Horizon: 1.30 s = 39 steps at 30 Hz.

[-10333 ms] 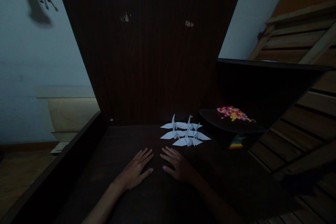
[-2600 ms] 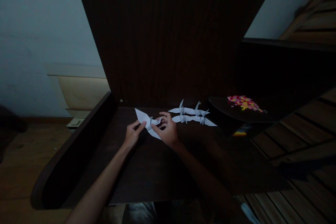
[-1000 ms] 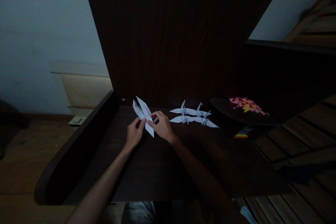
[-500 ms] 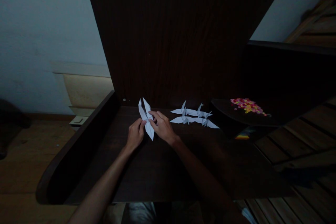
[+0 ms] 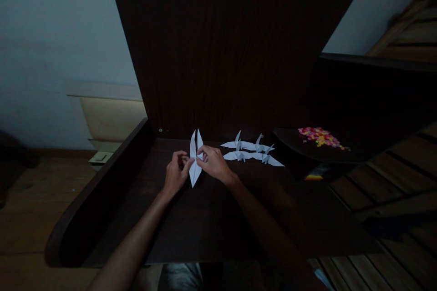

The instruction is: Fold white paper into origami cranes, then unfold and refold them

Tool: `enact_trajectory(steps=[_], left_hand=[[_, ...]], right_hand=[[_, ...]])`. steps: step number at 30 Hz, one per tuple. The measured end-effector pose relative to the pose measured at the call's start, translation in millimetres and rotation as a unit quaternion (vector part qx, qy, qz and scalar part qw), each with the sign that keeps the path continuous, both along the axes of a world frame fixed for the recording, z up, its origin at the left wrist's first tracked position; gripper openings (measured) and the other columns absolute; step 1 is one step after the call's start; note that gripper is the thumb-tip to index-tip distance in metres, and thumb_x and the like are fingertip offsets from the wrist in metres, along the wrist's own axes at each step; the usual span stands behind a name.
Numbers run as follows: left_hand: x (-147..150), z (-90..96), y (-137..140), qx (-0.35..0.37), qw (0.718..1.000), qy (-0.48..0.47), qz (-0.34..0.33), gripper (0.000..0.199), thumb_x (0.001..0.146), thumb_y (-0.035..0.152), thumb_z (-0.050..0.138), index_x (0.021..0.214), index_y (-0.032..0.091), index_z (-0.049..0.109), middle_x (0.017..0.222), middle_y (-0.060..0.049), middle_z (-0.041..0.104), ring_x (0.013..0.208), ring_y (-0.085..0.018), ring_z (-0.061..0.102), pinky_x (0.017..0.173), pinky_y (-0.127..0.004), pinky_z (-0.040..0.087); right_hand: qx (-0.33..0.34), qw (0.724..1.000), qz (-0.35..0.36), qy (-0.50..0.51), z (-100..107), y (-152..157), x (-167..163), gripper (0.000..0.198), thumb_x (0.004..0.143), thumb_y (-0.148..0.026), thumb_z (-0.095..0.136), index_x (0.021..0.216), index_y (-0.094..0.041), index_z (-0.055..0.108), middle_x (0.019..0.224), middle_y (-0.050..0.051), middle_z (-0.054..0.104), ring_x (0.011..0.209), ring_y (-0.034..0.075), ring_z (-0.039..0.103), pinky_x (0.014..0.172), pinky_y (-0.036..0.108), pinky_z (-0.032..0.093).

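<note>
A white sheet of paper folded into a long pointed origami form point(image 5: 195, 173) is held above the dark desk. Its far end splits into two narrow points; the near end is a single wide point. My left hand point(image 5: 176, 170) grips its left edge near the middle, thumb on top. My right hand point(image 5: 215, 162) pinches the right edge at about the same height, fingers curled. Just to the right, several finished white paper cranes point(image 5: 241, 154) with spread wings lie in two rows on the desk.
The dark wooden desk point(image 5: 191, 232) has a raised side panel point(image 5: 92, 195) at left and a tall back panel point(image 5: 232, 54). A curved shelf point(image 5: 290, 143) on the right bears a heap of small pink, red and yellow pieces point(image 5: 321, 136).
The folded paper has turned from leaning left to nearly upright in view, its far points shifting right. Both hands have stayed on it, with the left hand's fingers shifted slightly.
</note>
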<state>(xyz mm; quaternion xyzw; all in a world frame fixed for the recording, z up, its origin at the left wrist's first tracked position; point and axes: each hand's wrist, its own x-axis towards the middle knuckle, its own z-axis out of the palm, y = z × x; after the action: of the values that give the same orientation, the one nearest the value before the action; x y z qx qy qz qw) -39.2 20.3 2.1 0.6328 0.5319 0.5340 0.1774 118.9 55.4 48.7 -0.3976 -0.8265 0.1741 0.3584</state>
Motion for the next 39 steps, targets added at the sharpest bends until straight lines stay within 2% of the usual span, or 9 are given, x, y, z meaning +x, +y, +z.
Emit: enact_trajectory(steps=[2, 3, 6, 9, 13, 20, 24, 34, 39], left_hand=[[0.8, 0.1, -0.4, 0.032, 0.999, 0.0, 0.016, 0.035, 0.081, 0.036, 0.062, 0.11, 0.019, 0.053, 0.089, -0.004, 0.064, 0.073, -0.016, 0.062, 0.068, -0.028, 0.049], [1.1, 0.5, -0.7, 0.05, 0.999, 0.014, 0.017, 0.032, 0.082, 0.036, 0.062, 0.108, 0.02, 0.055, 0.09, -0.004, 0.064, 0.074, -0.016, 0.062, 0.07, -0.028, 0.05], [1.8, 1.8, -1.3, 0.082, 0.995, 0.056, 0.009, 0.019, 0.085, 0.034, 0.058, 0.096, 0.02, 0.063, 0.088, -0.005, 0.064, 0.077, -0.016, 0.062, 0.073, -0.029, 0.05], [1.7, 1.7, -1.7, 0.084, 0.994, 0.053, 0.033, 0.018, 0.084, 0.036, 0.059, 0.086, 0.019, 0.064, 0.082, -0.004, 0.065, 0.071, -0.016, 0.062, 0.069, -0.028, 0.05], [0.2, 1.4, -2.4, 0.067, 0.995, 0.024, 0.064, 0.022, 0.079, 0.04, 0.065, 0.082, 0.018, 0.061, 0.075, -0.002, 0.065, 0.064, -0.015, 0.062, 0.064, -0.027, 0.05], [2.8, 7.1, -4.2, 0.018, 0.997, -0.064, 0.038, 0.033, 0.071, 0.04, 0.071, 0.091, 0.018, 0.056, 0.077, -0.001, 0.065, 0.062, -0.014, 0.064, 0.059, -0.025, 0.052], [5.3, 3.7, -2.2, -0.024, 0.993, -0.117, 0.023, 0.035, 0.073, 0.042, 0.069, 0.096, 0.018, 0.056, 0.08, -0.002, 0.066, 0.063, -0.014, 0.064, 0.056, -0.024, 0.051], [4.0, 5.1, 0.0, -0.054, 0.979, -0.196, 0.032, 0.029, 0.072, 0.038, 0.068, 0.09, 0.015, 0.063, 0.078, -0.004, 0.069, 0.066, -0.016, 0.066, 0.06, -0.025, 0.053], [0.8, 3.0, 2.6, -0.055, 0.975, -0.214, -0.01, 0.028, 0.072, 0.03, 0.065, 0.096, 0.016, 0.065, 0.086, -0.005, 0.071, 0.076, -0.018, 0.068, 0.068, -0.028, 0.055]], right_hand=[[0.002, 1.0, -0.012, -0.009, -0.3, -2.0, -1.7, 0.006, 0.078, -0.015, 0.061, 0.084, -0.017, 0.061, 0.071, -0.001, 0.059, 0.061, 0.012, 0.052, 0.062, 0.024, 0.04], [0.005, 1.0, -0.015, -0.015, -0.6, -3.2, -3.0, 0.005, 0.079, -0.016, 0.061, 0.084, -0.017, 0.06, 0.073, 0.0, 0.06, 0.062, 0.012, 0.053, 0.063, 0.024, 0.04], [0.026, 0.999, -0.005, -0.036, -2.5, -6.5, -7.7, 0.005, 0.081, -0.014, 0.057, 0.084, -0.017, 0.059, 0.078, 0.002, 0.061, 0.068, 0.014, 0.055, 0.067, 0.025, 0.042], [0.043, 0.997, 0.005, -0.059, -5.0, -8.7, -12.0, 0.008, 0.081, -0.012, 0.054, 0.086, -0.018, 0.057, 0.081, 0.002, 0.062, 0.072, 0.015, 0.057, 0.07, 0.026, 0.042], [0.049, 0.995, -0.002, -0.086, -6.1, -10.5, -14.2, 0.007, 0.083, -0.015, 0.053, 0.087, -0.018, 0.056, 0.082, 0.003, 0.063, 0.074, 0.016, 0.058, 0.071, 0.027, 0.043], [0.074, 0.99, -0.007, -0.12, -4.2, -13.0, -13.7, 0.01, 0.081, -0.012, 0.05, 0.087, -0.018, 0.056, 0.086, 0.007, 0.063, 0.081, 0.019, 0.059, 0.075, 0.028, 0.045], [0.088, 0.988, -0.02, -0.122, -2.9, -15.6, -16.4, 0.011, 0.083, -0.012, 0.048, 0.089, -0.019, 0.056, 0.088, 0.007, 0.062, 0.083, 0.019, 0.059, 0.077, 0.029, 0.046], [0.113, 0.975, -0.029, -0.188, -4.3, -21.0, -24.3, 0.014, 0.087, -0.015, 0.047, 0.096, -0.02, 0.055, 0.095, 0.009, 0.062, 0.085, 0.021, 0.058, 0.074, 0.031, 0.047], [0.081, 0.986, -0.033, -0.142, 1.3, -16.5, -17.9, 0.018, 0.082, -0.011, 0.047, 0.096, -0.02, 0.055, 0.091, 0.007, 0.062, 0.082, 0.02, 0.058, 0.075, 0.029, 0.045]])
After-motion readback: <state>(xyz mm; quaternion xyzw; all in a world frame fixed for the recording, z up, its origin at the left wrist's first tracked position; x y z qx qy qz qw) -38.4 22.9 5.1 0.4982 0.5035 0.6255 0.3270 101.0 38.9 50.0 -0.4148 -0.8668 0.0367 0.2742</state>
